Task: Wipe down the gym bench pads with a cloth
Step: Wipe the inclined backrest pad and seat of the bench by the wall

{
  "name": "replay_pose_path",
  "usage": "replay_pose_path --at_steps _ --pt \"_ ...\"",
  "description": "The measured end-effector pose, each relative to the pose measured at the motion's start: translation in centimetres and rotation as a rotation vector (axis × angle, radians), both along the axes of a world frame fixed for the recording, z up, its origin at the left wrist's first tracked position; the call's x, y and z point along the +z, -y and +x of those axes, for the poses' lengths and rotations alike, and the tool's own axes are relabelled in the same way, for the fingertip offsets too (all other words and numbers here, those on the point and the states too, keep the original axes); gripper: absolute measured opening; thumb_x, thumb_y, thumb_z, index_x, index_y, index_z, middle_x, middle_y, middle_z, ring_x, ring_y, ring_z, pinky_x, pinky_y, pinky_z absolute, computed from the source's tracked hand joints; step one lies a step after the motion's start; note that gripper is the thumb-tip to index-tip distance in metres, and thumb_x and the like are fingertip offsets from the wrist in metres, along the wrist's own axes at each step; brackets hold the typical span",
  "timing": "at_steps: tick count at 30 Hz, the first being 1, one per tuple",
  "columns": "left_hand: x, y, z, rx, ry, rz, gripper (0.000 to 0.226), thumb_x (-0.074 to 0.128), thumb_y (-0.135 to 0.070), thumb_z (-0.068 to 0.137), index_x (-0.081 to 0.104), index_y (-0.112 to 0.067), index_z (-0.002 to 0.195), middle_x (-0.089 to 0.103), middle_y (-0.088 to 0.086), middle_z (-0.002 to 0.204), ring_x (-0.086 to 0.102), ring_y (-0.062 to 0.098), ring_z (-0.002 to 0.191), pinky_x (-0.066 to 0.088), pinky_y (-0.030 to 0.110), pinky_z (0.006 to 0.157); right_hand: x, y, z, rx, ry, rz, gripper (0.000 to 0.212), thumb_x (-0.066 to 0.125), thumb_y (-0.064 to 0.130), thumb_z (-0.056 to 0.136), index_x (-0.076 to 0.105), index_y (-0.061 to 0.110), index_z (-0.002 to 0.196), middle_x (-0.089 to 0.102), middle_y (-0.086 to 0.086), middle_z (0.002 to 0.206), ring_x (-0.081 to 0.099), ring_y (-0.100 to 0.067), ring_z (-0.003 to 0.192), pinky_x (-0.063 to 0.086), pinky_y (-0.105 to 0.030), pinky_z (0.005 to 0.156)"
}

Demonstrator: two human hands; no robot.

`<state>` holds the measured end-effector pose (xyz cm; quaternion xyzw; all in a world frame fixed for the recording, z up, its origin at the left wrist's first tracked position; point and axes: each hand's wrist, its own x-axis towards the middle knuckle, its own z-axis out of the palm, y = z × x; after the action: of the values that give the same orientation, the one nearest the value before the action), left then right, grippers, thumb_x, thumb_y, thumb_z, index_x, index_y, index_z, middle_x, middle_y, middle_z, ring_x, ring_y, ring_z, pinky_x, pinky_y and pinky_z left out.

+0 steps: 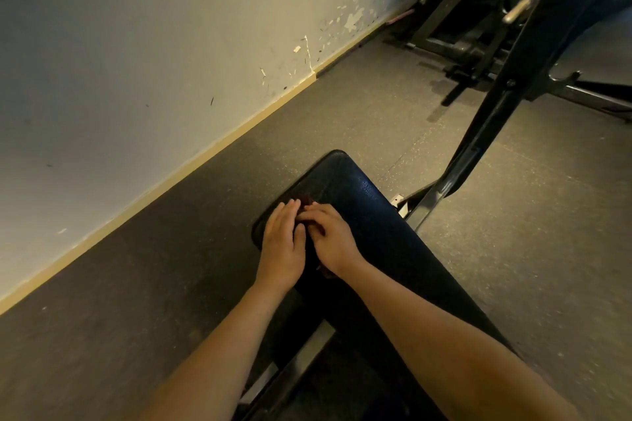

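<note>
**Q:** What fills the view?

**A:** The camera looks down from the person's head. A pale wall (pixel 136 44), scuffed and chipped near its base, takes up the upper left. A dark speckled floor (pixel 513 232) runs diagonally below it. At the upper right stands a black machine frame (pixel 478 133) with one slanted bar reaching down toward the floor. A metal peg (pixel 518 8) sticks out near its top. The upper part of the machine is cut off by the picture's edge and sits in shadow.

**Q:** Where is the bench pad?

**A:** The black bench pad (pixel 359 195) runs from the lower right up to the centre, with its rounded end pointing away from the person. Its near part lies under the arms and runs off the bottom edge.

**Q:** How are the hands placed?

**A:** Two bare forearms come in from the bottom edge and meet near the pad's far end. The left hand (pixel 282 246) lies palm down by the pad's left edge, fingers straight and close together. The right hand (pixel 330 239) touches it on the right, also palm down. Its fingers are bent at the knuckles, with the tips pointing toward the left hand's fingers.

**Q:** And the cloth?

**A:** A dark red cloth (pixel 305 199) lies on the pad beneath both hands. Only a sliver shows past the fingertips, and another scrap shows under the right wrist. The left hand presses flat on it. I cannot tell whether the right fingers pinch the cloth or only rest on it. The cloth's outline is hidden.
</note>
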<state>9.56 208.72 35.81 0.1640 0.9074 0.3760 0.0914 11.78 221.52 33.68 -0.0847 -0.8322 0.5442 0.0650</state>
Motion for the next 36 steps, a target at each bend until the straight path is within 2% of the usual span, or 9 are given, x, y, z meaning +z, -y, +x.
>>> replay_pose_path --at_steps 3,6,10,14,19,23,27,32,36 --pt "1.2 0.0 2.0 0.028 0.104 0.106 0.051 0.044 -0.025 0.107 0.030 -0.035 0.156 0.031 -0.010 0.160 0.019 0.007 0.150 0.024 0.033 0.120 2.7 0.1 1.3 -0.069 0.078 -0.152 0.030 0.053 0.012 0.101 0.069 0.028 0.121 0.055 0.011 0.131 0.052 -0.004 0.122 0.044 -0.041 0.111" --pt "2.2 -0.1 3.4 0.113 0.338 0.331 0.043 0.042 -0.035 0.108 0.037 -0.043 0.150 0.047 -0.013 0.148 0.046 0.008 0.135 0.040 0.038 0.113 5.0 1.3 3.4 -0.181 0.109 -0.417 0.031 0.048 0.018 0.104 0.064 0.036 0.124 0.050 0.010 0.134 0.050 -0.006 0.123 0.044 -0.041 0.110" --pt "3.7 0.7 5.1 0.211 0.437 0.450 0.033 0.045 -0.042 0.106 0.056 -0.034 0.136 0.066 -0.010 0.122 0.064 0.008 0.113 0.052 0.042 0.102 6.6 3.2 5.5 -0.164 0.138 -0.629 0.036 0.047 0.020 0.103 0.062 0.044 0.126 0.053 0.011 0.136 0.052 -0.010 0.126 0.044 -0.044 0.109" --pt "4.9 2.9 6.1 0.304 0.440 0.489 0.019 0.054 -0.037 0.103 0.068 -0.029 0.113 0.072 -0.005 0.107 0.070 0.010 0.099 0.058 0.040 0.093 7.8 4.5 7.1 -0.186 0.165 -0.448 0.036 0.052 0.022 0.102 0.057 0.045 0.129 0.049 0.011 0.136 0.052 -0.009 0.121 0.048 -0.040 0.104" --pt "6.2 6.2 6.2 0.376 0.337 0.483 0.013 0.057 -0.033 0.102 0.065 -0.023 0.104 0.067 0.000 0.104 0.065 0.014 0.097 0.056 0.030 0.079 8.3 6.7 9.2 -0.248 0.182 -0.432 0.036 0.055 0.012 0.100 0.061 0.040 0.123 0.054 0.008 0.127 0.057 -0.011 0.116 0.053 -0.037 0.099" --pt "6.9 8.6 6.7 0.343 0.345 0.523 0.012 0.057 -0.032 0.102 0.066 -0.024 0.104 0.068 0.001 0.106 0.065 0.014 0.099 0.056 0.028 0.080 9.1 8.5 9.8 -0.302 0.121 -0.251 0.034 0.053 0.012 0.101 0.061 0.038 0.120 0.051 0.008 0.124 0.055 -0.009 0.114 0.049 -0.035 0.102" --pt "7.7 9.7 6.9 0.302 0.368 0.612 0.013 0.060 -0.030 0.101 0.068 -0.027 0.112 0.067 -0.004 0.111 0.066 0.014 0.105 0.059 0.033 0.087 10.2 9.1 10.7 -0.257 0.163 -0.570 0.033 0.045 0.016 0.105 0.065 0.039 0.118 0.053 0.001 0.132 0.055 -0.021 0.119 0.054 -0.045 0.099" --pt "8.7 8.5 6.6 0.280 0.327 0.646 0.019 0.059 -0.029 0.102 0.066 -0.029 0.119 0.064 -0.011 0.115 0.062 0.009 0.109 0.057 0.039 0.095 9.5 7.6 10.8 -0.345 0.111 -0.265 0.027 0.042 0.016 0.106 0.060 0.035 0.116 0.049 0.006 0.122 0.052 -0.007 0.109 0.048 -0.042 0.106" --pt "9.1 6.6 6.2 0.352 0.405 0.684 0.018 0.055 -0.030 0.104 0.066 -0.033 0.118 0.063 -0.003 0.121 0.063 0.019 0.112 0.059 0.043 0.092 9.0 6.3 10.3 -0.286 0.121 -0.232 0.025 0.044 0.029 0.105 0.054 0.048 0.116 0.042 0.007 0.128 0.049 -0.012 0.116 0.044 -0.050 0.108"
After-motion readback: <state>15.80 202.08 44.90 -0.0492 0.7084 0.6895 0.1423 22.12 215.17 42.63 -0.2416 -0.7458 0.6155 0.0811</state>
